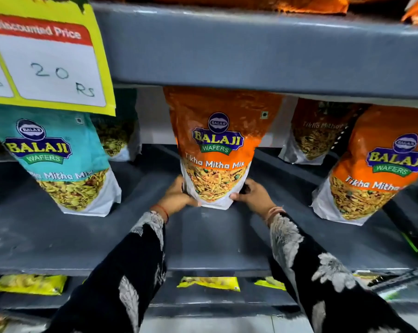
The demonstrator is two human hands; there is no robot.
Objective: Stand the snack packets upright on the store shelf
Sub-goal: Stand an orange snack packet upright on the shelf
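Observation:
An orange Balaji Tikha Mitha Mix packet (216,145) stands upright in the middle of the grey shelf (83,239). My left hand (176,198) grips its lower left corner and my right hand (253,194) grips its lower right corner, both at the white base. A teal Balaji packet (56,162) stands upright to the left. Another orange packet (376,169) stands at the right, leaning slightly left. Behind them, a second teal packet (118,135) and a second orange packet (316,133) stand near the back wall.
The grey shelf above (263,51) overhangs the packet tops. A yellow discount price tag (47,58) reading 20 Rs hangs at the upper left. Yellow packets (209,282) lie flat on the lower shelf. More orange packets (287,3) sit on the top shelf.

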